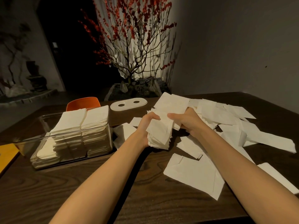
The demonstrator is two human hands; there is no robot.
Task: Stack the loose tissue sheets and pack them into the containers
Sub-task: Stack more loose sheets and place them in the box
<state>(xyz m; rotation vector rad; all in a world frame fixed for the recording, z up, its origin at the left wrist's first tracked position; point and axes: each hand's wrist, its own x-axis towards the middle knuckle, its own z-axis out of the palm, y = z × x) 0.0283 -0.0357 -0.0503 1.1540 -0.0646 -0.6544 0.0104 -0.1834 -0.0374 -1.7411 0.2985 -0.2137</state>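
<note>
A thick stack of white tissue sheets [159, 131] is held up over the middle of the dark wooden table [80, 191]. My left hand [146, 125] grips its left side and my right hand [186, 120] grips its right side, fingers curled round the edges. Several loose tissue sheets [226, 115] lie scattered to the right and in front, one large sheet [194, 175] nearest me. On the left stands a clear plastic container [64, 152] packed with two tall stacks of tissues [84, 120] that rise above its rim.
A white oval lid with two holes [128, 103] lies behind the container. An orange chair back [83, 102] shows past the table's far edge. A potted red-blossom branch arrangement [134, 46] stands at the back. A yellow object [7, 156] is at the left edge.
</note>
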